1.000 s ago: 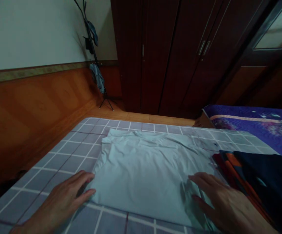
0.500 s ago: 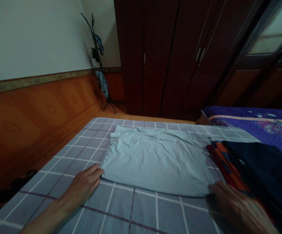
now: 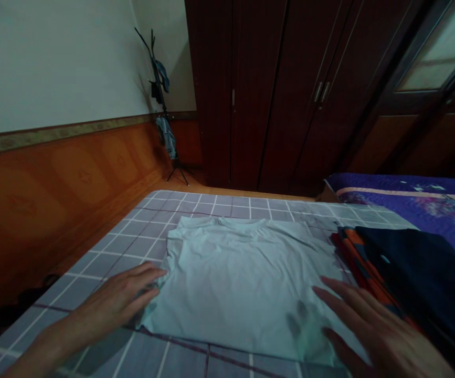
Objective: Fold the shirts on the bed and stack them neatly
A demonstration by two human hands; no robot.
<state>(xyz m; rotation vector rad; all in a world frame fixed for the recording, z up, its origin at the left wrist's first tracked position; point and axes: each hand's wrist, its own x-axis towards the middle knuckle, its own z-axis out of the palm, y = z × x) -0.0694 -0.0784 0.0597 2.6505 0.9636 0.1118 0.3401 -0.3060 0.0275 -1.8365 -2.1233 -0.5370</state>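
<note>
A pale, light-coloured T-shirt [image 3: 239, 283] lies flat on the checked bed sheet [image 3: 113, 315], its neckline toward the far side and its sides tucked in. My left hand [image 3: 127, 291] is at the shirt's left edge, fingers apart and stretched toward the cloth; whether the fingertips touch it I cannot tell. Over the shirt's right side hovers my right hand [image 3: 372, 325], fingers spread, casting a shadow on the fabric. Neither hand grips anything. Small wrinkles run across the shirt's upper part and right side.
To the right sits a stack of folded clothes [image 3: 412, 262], dark navy on top with orange and red beneath. Beyond it is a bed with a purple cover [image 3: 408, 197]. A dark wooden wardrobe [image 3: 258, 105] stands behind, and a coat rack [image 3: 164, 110] fills the corner.
The shirt has moved nearer to me, its near edge now lower in view. Both hands have let go of its near corners, and their fingers have spread.
</note>
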